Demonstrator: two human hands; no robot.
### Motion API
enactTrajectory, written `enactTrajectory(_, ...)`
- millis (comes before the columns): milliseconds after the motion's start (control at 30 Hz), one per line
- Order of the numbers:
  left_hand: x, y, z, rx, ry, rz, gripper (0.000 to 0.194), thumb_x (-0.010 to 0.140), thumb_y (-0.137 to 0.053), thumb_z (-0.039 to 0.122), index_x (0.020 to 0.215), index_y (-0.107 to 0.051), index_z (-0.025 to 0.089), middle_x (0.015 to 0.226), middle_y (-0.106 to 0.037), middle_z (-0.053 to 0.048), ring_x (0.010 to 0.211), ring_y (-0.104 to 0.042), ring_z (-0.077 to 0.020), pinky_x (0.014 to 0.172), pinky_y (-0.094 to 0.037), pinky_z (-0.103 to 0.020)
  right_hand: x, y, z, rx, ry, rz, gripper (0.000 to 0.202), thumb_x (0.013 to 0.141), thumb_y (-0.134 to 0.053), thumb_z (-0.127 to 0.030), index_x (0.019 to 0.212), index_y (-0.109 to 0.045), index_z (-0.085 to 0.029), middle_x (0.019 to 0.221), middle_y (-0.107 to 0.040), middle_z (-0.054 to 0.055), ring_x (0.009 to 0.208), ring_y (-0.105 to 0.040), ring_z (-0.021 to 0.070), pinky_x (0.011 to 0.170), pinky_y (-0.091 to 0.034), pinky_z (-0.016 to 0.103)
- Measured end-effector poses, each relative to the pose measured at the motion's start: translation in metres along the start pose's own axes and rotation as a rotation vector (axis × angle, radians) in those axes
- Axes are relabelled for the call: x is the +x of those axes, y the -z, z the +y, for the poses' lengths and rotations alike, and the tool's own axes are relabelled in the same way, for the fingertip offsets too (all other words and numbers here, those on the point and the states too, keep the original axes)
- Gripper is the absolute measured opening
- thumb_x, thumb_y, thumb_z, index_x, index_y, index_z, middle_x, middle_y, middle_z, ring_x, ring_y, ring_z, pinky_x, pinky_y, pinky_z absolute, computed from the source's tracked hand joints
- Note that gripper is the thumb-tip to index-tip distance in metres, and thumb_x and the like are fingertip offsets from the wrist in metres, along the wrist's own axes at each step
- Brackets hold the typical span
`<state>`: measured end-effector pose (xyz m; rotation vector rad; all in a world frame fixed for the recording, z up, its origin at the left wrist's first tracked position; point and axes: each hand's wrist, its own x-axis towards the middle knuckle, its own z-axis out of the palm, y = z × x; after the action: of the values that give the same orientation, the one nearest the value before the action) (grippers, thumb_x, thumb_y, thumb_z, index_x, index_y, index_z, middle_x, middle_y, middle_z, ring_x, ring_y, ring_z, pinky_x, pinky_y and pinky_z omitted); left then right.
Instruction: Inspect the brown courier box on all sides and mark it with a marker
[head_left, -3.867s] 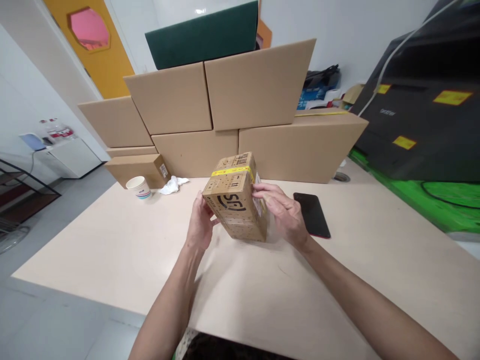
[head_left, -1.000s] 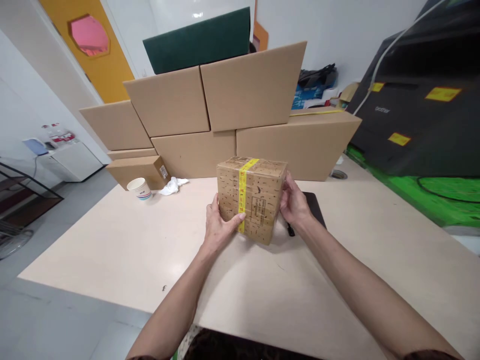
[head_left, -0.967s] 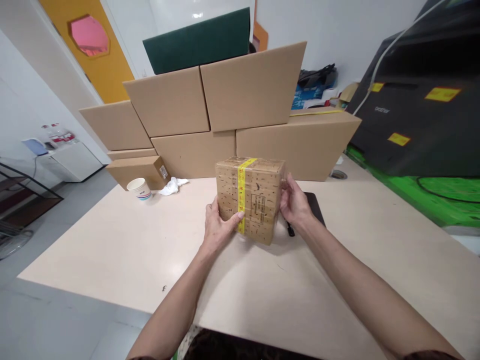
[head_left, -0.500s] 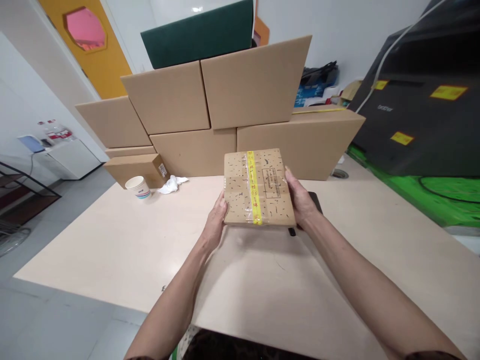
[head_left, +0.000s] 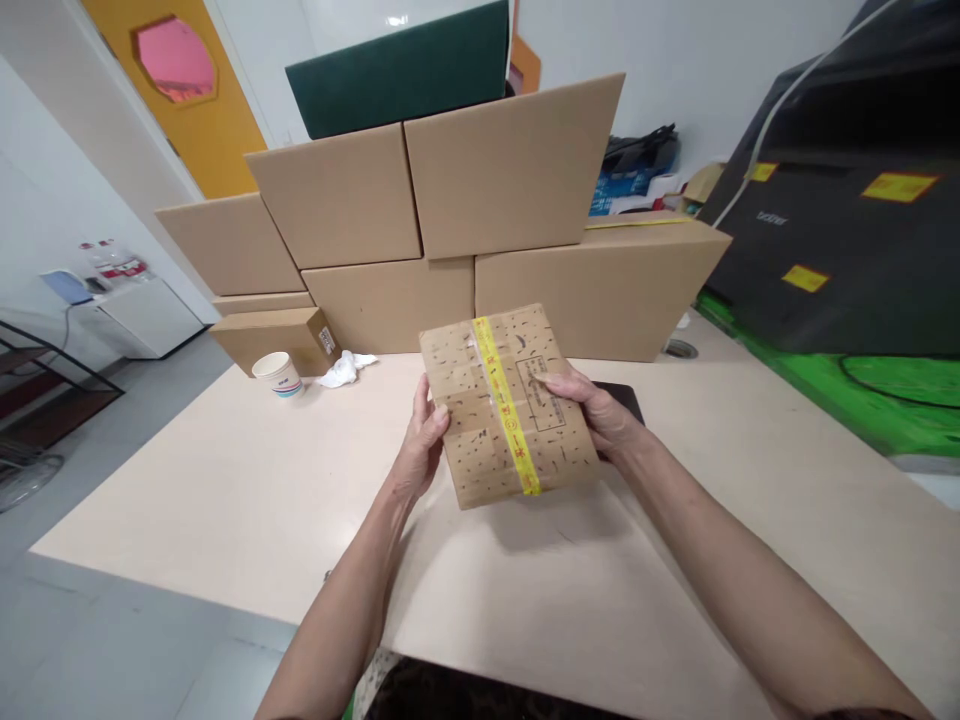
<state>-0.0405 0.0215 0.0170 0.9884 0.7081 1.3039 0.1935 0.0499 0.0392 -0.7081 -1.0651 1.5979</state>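
Presently, the pale table (head_left: 225,480) carries big cardboard boxes (head_left: 517,170) at its back, and before them the taped parcel (head_left: 480,440) is held tilted, seemingly above the surface. It has just been turned aslant, so its printed face is now partly under the right thumb. The right hand (head_left: 607,415) and left hand (head_left: 421,450) are half closed, gripping opposite sides. A black flat device (head_left: 624,398) lies beyond the right hand; a paper cup (head_left: 277,375) stands near a crumpled tissue (head_left: 346,369).
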Motion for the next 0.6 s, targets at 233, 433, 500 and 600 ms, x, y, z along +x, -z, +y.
enactTrajectory(233,0.0009,-0.0011,0.0062,-0.023,-0.097,0.118,0.077,0.071,-0.084,0.045,0.14,-0.054,0.026,0.133,-0.068,-0.009,0.127,-0.062,-0.0355,0.11,-0.047,-0.05,-0.0031,-0.0085,-0.0025,-0.163,0.119,-0.051,0.068,0.074,-0.081,-0.053,0.135,-0.059,-0.032,0.147,-0.063,0.005,0.139,-0.055,0.0317,0.115,-0.044,0.054)
enactTrajectory(433,-0.002,-0.0049,0.0095,0.105,-0.324,0.179,0.104,0.056,-0.093,0.034,0.148,-0.045,0.032,0.144,-0.06,-0.009,0.143,-0.048,-0.0365,0.116,-0.041,-0.047,0.0013,-0.0056,-0.004,-0.203,0.158,0.076,0.062,0.074,-0.076,-0.069,0.127,-0.065,-0.037,0.149,-0.061,0.001,0.143,-0.05,0.0323,0.116,-0.04,0.057)
enactTrajectory(500,-0.0009,-0.0053,0.0085,0.077,-0.304,0.191,0.098,0.057,-0.092,0.033,0.146,-0.048,0.031,0.141,-0.062,-0.009,0.14,-0.051,-0.0366,0.114,-0.042,-0.048,0.0014,-0.0053,-0.0033,-0.215,0.144,0.08,0.063,0.075,-0.076,-0.068,0.128,-0.064,-0.036,0.148,-0.062,0.002,0.143,-0.05,0.0318,0.119,-0.037,0.056)
enactTrajectory(600,0.0024,-0.0039,0.006,-0.04,-0.223,0.236,0.075,0.063,-0.085,0.034,0.132,-0.059,0.027,0.13,-0.069,-0.007,0.131,-0.058,-0.0354,0.11,-0.046,-0.049,0.0007,-0.0021,-0.0019,-0.277,0.131,0.098,0.067,0.077,-0.076,-0.066,0.133,-0.062,-0.033,0.15,-0.058,0.005,0.146,-0.046,0.0314,0.123,-0.031,0.055)
